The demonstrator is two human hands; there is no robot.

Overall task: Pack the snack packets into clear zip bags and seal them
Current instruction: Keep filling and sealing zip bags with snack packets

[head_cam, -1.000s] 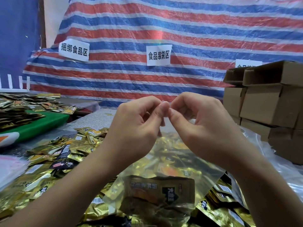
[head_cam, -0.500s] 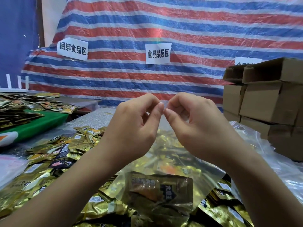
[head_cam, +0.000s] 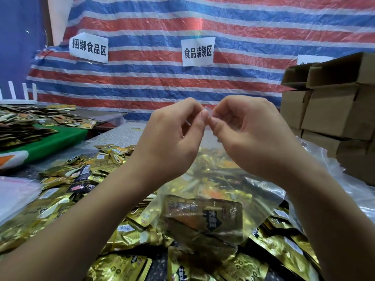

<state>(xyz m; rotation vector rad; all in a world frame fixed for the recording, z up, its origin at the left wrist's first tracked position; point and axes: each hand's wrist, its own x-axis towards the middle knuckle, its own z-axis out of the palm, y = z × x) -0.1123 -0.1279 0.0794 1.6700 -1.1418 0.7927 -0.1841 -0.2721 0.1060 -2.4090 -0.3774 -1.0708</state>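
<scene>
Two hands meet at the top edge of a clear zip bag point(head_cam: 205, 179): the left hand point(head_cam: 172, 142) and the right hand point(head_cam: 249, 138) each pinch the strip between thumb and curled fingers point(head_cam: 204, 115), thumb tips almost touching. The bag hangs below them above the surface point(head_cam: 119, 136), with at least one gold snack packet point(head_cam: 205, 218) inside at its bottom. The step in hand appears to be sealing; the next move likely calls for running the pinch outward along the strip to each corner, keeping both lips aligned. Loose packets point(head_cam: 85, 175) lie heaped beneath and to the left, so the hanging bag could snag on them. Stacked cardboard boxes point(head_cam: 332, 110) stand near on the right; a striped tarp point(head_cam: 182, 23) bearing paper labels point(head_cam: 197, 51) hangs behind.
</scene>
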